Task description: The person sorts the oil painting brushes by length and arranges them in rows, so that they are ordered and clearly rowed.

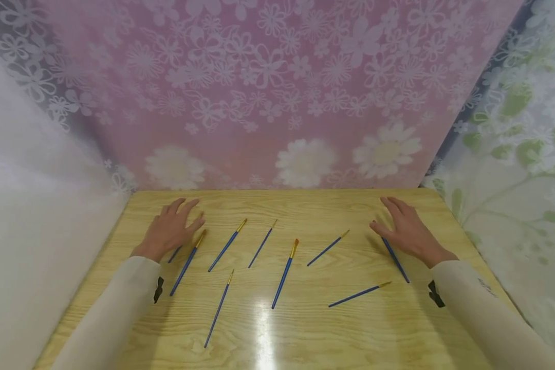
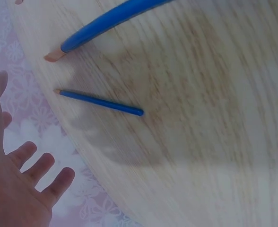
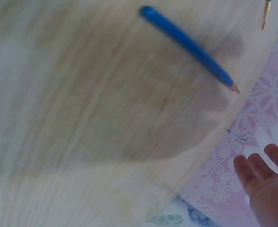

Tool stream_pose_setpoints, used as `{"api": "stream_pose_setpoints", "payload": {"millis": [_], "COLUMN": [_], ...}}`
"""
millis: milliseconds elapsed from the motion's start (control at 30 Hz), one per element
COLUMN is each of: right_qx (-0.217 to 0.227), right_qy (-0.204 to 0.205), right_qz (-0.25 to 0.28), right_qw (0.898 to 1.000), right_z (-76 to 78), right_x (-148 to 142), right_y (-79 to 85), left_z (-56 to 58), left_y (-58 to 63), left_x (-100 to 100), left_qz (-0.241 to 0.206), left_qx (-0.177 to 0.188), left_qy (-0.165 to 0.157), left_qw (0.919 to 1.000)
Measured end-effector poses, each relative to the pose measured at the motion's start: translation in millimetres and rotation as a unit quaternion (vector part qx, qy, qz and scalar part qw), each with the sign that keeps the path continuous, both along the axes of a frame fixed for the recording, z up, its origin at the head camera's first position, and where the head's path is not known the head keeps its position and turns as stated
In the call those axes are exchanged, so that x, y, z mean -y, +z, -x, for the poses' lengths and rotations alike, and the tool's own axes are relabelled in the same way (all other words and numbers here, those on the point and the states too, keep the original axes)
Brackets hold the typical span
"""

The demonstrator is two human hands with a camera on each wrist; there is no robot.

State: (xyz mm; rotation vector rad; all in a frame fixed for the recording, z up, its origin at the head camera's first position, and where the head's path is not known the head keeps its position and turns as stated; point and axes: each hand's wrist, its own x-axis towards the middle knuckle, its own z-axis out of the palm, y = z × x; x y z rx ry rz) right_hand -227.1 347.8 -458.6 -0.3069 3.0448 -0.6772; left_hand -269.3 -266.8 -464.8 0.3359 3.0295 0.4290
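At the far left, a pale covering [image 1: 28,205] borders the wooden table [image 1: 314,334]. Next comes the left sleeve [image 1: 115,308], beige, with a small black object [image 1: 158,289] at its cuff. The left hand [image 1: 168,230] is palm down above the table, fingers extended and spread, thumb apart and pointing inward. Partly hidden beneath it lies a first paintbrush [image 1: 174,254], blue-handled like the others. Just right of it lies a second paintbrush [image 1: 187,264], bristles toward the pink flowered backdrop [image 1: 259,103]. Farther right, a medium paintbrush [image 1: 227,245] lies behind a thin paintbrush [image 1: 219,308], which is nearer the person. Beyond are a slim paintbrush [image 1: 261,246] and, mid-table, a broad paintbrush [image 1: 284,275] with reddish-brown bristles. Then come a slanted paintbrush [image 1: 328,248] and, nearer the person, a crosswise paintbrush [image 1: 359,294], bristles to the right. The last paintbrush [image 1: 395,260] lies partly under the right hand [image 1: 408,231], which is well apart from the left one, its fingers extended, thumb inward. The right sleeve [image 1: 490,318] bears grey marks too small to read. A leaf-patterned panel [image 1: 527,205] stands at the far right.
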Motion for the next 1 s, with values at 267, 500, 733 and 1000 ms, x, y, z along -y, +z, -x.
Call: {"api": "stream_pose_setpoints", "payload": {"millis": [267, 500, 733, 1000], "right_qx": [0.001, 0.018, 0.018, 0.024], "right_qy": [0.009, 0.009, 0.019, 0.028], "right_qz": [-0.012, -0.014, -0.022, -0.011], "right_qw": [1.000, 1.000, 0.999, 0.999], "right_z": [-9.4, -18.1, -22.8, -25.4], "right_x": [-9, -17, -20, -19], "right_y": [-6.7, -13.3, -19.3, -24.6], "left_z": [-10.3, -15.0, -20.3, -23.3], "left_y": [4.5, -0.9, -4.2, -8.9], "left_x": [3, 11, 15, 19], "left_qz": [-0.012, -0.008, 0.013, 0.004], "left_qx": [0.003, 0.005, 0.008, 0.024], "left_qy": [-0.010, -0.018, -0.023, -0.041], "left_qw": [0.9999, 0.9998, 0.9996, 0.9989]}}
